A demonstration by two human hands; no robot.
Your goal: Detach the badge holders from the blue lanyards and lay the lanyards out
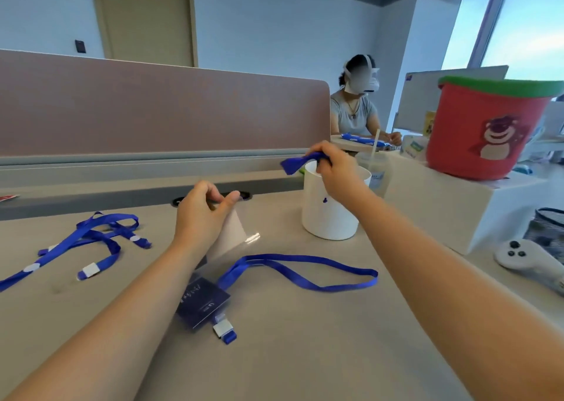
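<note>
Holding pieces apart, detachment apparently done: left hand pinches clear badge holder; right hand clenches bunched lanyard at 2 o'clock above white cup.

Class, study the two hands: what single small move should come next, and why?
Probably the right hand should carry its bunched blue lanyard leftward and lay it by the loose lanyards on the desk. The left hand holds a clear badge holder that looks already separate, and that lanyard is above the white cup, not laid out.
</note>
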